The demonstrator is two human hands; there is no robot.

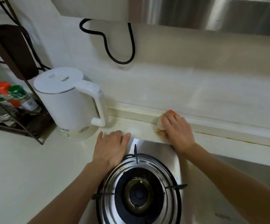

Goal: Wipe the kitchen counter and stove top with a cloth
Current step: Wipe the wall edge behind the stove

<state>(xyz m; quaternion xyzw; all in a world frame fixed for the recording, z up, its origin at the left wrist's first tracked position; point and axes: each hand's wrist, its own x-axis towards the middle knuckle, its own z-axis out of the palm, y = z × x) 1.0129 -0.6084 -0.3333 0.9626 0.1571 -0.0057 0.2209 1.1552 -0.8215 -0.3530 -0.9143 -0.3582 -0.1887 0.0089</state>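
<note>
Cloth (159, 126): small, tan and stained, bunched under the right hand (177, 130) at the back edge of the desk (34, 167), hard against the low raised ledge (139, 114) that runs along the wall. Only its left part and an orange bit beyond the fingertips show; the rest is hidden by the hand.

Right grip: fingers curled down over the cloth, pressing it into the corner where desk meets ledge. Judged reason: grime collects in that seam, and a yellowish line shows along it further right, so the wad is forced into the angle instead of being spread flat.

Left hand (111, 147): flat, fingers straight and together, palm down, holding nothing. It rests on the desk at the rear left corner of the stove top (203, 191), heel over the steel edge. Judged reason: a brace for the body while the other arm reaches to the back.

Surroundings:
- Gas burner (138, 191) with black pan supports, directly below both wrists; steel around it not yet judged wiped.
- White kettle (69, 104) on the desk, just left of the left hand, handle toward the hands. It blocks a leftward sweep along the ledge and would have to be shifted.
- Wire rack (18, 120) with spice jars (16, 96) further left.
- Black cord (114, 50) looped on the wall above; range hood (211, 13) overhead.
</note>
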